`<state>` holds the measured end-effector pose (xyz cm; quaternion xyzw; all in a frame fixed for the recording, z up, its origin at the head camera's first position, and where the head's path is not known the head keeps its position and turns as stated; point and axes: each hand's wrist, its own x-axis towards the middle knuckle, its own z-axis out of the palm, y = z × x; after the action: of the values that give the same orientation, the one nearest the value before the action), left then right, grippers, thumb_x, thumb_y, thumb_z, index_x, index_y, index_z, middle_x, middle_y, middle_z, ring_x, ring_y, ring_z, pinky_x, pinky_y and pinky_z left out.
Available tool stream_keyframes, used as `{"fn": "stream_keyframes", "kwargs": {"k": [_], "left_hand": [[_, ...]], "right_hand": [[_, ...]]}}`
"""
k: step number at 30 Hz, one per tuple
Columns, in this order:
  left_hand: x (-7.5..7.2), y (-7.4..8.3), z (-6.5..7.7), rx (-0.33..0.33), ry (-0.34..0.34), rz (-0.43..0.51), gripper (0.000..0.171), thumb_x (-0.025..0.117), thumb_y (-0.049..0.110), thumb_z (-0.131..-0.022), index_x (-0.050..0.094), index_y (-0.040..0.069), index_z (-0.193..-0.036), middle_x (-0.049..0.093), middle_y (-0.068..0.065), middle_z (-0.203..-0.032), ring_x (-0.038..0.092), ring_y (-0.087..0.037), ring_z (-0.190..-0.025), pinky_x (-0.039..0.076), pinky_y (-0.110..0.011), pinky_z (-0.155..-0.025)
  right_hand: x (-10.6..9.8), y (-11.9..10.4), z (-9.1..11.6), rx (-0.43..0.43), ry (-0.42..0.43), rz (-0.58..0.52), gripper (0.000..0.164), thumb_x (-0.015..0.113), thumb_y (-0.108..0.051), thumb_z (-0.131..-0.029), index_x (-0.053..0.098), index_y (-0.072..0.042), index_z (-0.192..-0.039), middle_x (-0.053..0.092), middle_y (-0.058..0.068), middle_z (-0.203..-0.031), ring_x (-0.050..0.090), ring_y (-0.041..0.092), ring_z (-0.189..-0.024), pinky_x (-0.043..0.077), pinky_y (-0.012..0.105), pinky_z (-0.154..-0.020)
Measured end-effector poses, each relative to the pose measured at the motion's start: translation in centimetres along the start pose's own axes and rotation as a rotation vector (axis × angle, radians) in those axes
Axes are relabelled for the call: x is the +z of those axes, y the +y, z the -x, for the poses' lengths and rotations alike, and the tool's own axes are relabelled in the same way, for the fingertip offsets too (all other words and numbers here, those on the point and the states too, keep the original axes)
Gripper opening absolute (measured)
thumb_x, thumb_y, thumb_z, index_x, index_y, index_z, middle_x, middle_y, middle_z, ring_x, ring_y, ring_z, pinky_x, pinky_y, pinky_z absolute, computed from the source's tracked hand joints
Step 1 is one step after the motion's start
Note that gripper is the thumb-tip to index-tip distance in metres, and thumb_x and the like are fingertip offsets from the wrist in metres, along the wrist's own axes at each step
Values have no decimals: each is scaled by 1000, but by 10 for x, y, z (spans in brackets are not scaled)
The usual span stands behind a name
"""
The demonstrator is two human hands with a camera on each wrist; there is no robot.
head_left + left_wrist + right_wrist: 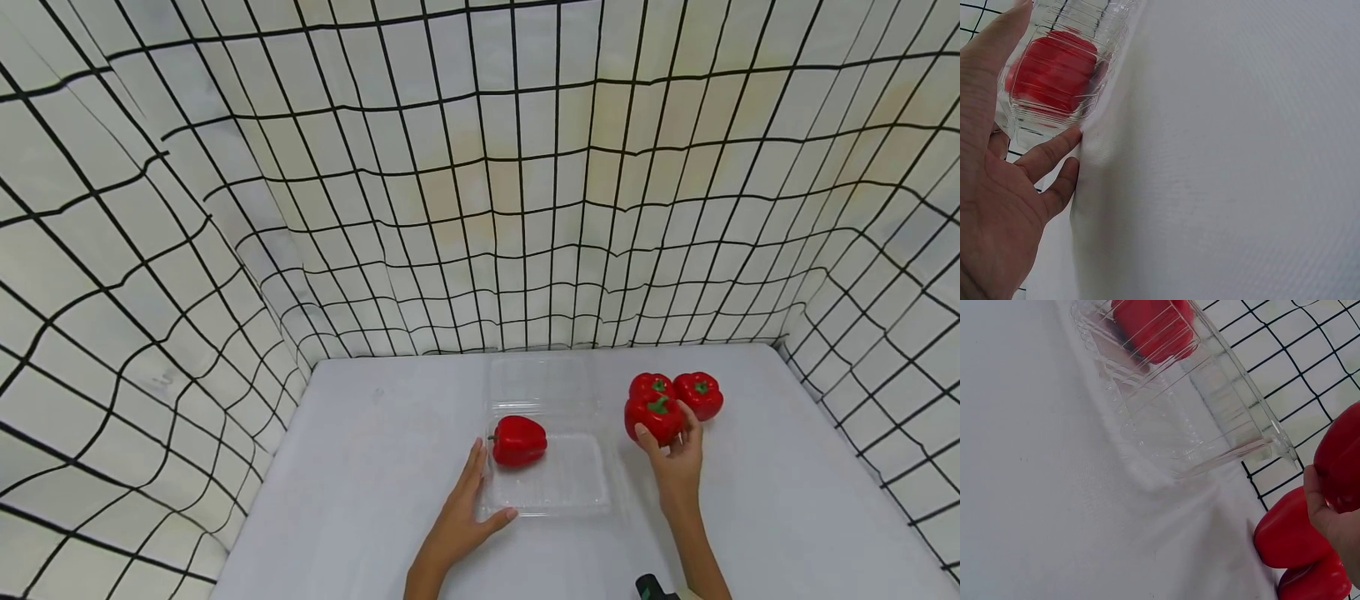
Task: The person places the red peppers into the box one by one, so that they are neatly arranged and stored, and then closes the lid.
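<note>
The right grip (678,465) is pinching one red pepper (647,420) between thumb and fingers. Just beyond this grip, two loose peppers (703,398) are sitting on the worktop (360,467). The left grip (461,518) is spreading straight around the near left corner of one clear plastic box (566,487). Inside, just right of the left grip's fingertips, a fourth pepper (520,442) is lying on its side.

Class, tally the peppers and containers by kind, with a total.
Red bell peppers: 4 (1 in the clear container, 1 in the right hand, 2 on the table)
Clear container: 1
Total: 5
</note>
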<state>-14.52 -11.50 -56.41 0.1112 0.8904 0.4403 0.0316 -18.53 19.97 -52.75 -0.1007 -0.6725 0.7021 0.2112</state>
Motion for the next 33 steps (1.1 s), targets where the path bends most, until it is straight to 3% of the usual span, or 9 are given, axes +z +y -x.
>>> {"fn": "stream_keyframes", "kwargs": {"k": [7, 15, 25, 28, 33], "left_hand": [[0, 2, 0, -18, -7, 6, 102, 74, 49, -81, 13, 23, -158, 8, 4, -166, 20, -27, -151, 33, -52, -113], [1, 3, -1, -22, -1, 12, 102, 74, 51, -80, 14, 22, -158, 9, 4, -166, 20, -26, -150, 33, -52, -113], [1, 2, 0, -9, 4, 10, 102, 74, 51, -80, 14, 21, -158, 9, 2, -166, 21, -27, -150, 36, -52, -111], [1, 2, 0, -15, 2, 8, 103, 73, 52, -80, 14, 21, -158, 9, 3, -166, 21, -27, -150, 36, -52, -111], [1, 3, 0, -21, 3, 4, 103, 73, 52, -80, 13, 22, -158, 8, 3, -166, 21, -27, -150, 36, -52, -111]], "right_hand": [[6, -2, -3, 0, -37, 3, 76, 75, -5, -84, 31, -10, -145, 40, 8, -151, 40, 13, -133, 48, 4, -85], [7, -5, -9, -53, -164, 23, 71, 72, -1, -85, 36, -9, -145, 42, -2, -142, 42, 3, -128, 51, 8, -84], [10, -6, -11, -37, -250, 111, 72, 77, -8, -83, 39, -11, -145, 40, 6, -148, 41, 11, -132, 52, 8, -83], [10, -3, -12, -85, -285, 161, 72, 78, -8, -81, 43, -12, -144, 44, 6, -144, 42, 7, -126, 53, 12, -84], [11, 2, -15, -165, -339, 300, 74, 81, -13, -79, 45, -15, -144, 48, 6, -140, 42, 9, -123, 58, 28, -88]]}}
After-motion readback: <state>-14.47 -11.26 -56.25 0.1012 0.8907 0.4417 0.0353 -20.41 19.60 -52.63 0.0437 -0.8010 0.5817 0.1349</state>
